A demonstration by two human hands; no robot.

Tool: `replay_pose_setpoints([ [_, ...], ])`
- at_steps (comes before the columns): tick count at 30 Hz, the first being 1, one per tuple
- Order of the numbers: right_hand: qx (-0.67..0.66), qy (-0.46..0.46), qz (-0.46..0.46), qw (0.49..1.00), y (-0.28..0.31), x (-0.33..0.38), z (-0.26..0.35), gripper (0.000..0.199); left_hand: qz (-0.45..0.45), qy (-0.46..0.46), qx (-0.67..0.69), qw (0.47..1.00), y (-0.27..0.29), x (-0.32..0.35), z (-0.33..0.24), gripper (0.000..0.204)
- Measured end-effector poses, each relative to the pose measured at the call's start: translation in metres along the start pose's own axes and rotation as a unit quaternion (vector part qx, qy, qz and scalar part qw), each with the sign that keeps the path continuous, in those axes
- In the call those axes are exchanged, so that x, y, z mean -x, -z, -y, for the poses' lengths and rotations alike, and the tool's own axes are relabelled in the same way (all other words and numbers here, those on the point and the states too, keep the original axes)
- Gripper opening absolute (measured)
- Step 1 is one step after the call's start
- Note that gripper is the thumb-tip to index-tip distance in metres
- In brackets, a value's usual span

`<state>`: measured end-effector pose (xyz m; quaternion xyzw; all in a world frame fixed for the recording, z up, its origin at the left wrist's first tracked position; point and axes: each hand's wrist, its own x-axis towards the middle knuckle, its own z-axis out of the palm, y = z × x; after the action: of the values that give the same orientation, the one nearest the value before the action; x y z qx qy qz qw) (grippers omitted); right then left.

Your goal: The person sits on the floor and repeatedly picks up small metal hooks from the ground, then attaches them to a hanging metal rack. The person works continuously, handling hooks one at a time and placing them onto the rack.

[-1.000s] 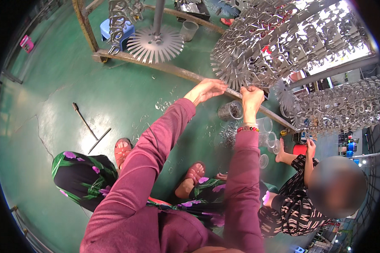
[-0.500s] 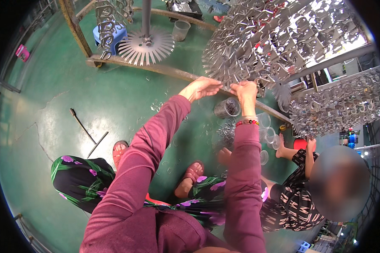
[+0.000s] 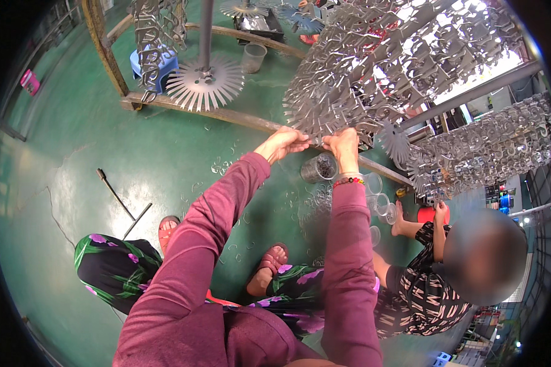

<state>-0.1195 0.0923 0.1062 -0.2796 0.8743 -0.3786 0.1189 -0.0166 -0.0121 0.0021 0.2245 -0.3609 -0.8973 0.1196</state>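
Both my arms reach forward to the lower edge of a large hanging rack (image 3: 361, 79) crowded with bent, silvery metal pieces. My left hand (image 3: 284, 144) is closed, its fingers pressed together at the rack's lower left corner. Just to its right, my right hand (image 3: 344, 148) is closed too, with thumb and fingers pinched by the lowest row of pieces. Whatever is between the fingertips of either hand is too small to make out. A clear plastic tub (image 3: 319, 168) of small metal parts stands on the floor below my hands.
A bare slotted metal disc (image 3: 205, 85) on a pole stands at the left, by a rusty frame bar (image 3: 239, 118). Loose metal clips (image 3: 315, 205) litter the green floor. Several clear cups (image 3: 381, 203) stand near a seated co-worker (image 3: 425, 284) at right. A T-shaped rod (image 3: 119, 196) lies left.
The view has shifted slightly, so the rack and disc appear lower and further left. My left fingers, stretched out before, are now bent in, and my hands are close together at the rack's edge.
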Motion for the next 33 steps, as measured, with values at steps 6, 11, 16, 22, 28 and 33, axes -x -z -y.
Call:
replay_pose_setpoints([
  [6, 0.043, -0.005, -0.002, 0.999, 0.004, 0.005, -0.002, 0.020, 0.005, 0.001, -0.011, 1.000, -0.009, 0.009, 0.007, 0.014],
  [11, 0.086, 0.080, -0.052, 0.992, -0.002, 0.007, -0.010, 0.019, -0.008, 0.005, 0.010, 1.000, -0.011, 0.014, 0.009, 0.014],
  [16, 0.134, 0.077, -0.064, 0.986, -0.006, 0.003, -0.019, 0.019, -0.007, 0.013, 0.013, 1.000, -0.013, 0.018, 0.010, 0.014],
  [22, 0.069, 0.039, -0.046, 0.996, -0.013, 0.003, -0.021, 0.018, -0.006, 0.017, 0.012, 1.000, -0.010, 0.020, 0.009, 0.015],
  [28, 0.117, 0.065, -0.040, 0.990, -0.013, 0.009, -0.010, 0.022, -0.012, 0.012, 0.011, 1.000, -0.007, 0.020, 0.009, 0.015],
  [33, 0.135, 0.069, -0.064, 0.986, -0.010, 0.011, -0.010, 0.021, 0.009, 0.009, 0.024, 1.000, -0.007, 0.017, 0.009, 0.015],
])
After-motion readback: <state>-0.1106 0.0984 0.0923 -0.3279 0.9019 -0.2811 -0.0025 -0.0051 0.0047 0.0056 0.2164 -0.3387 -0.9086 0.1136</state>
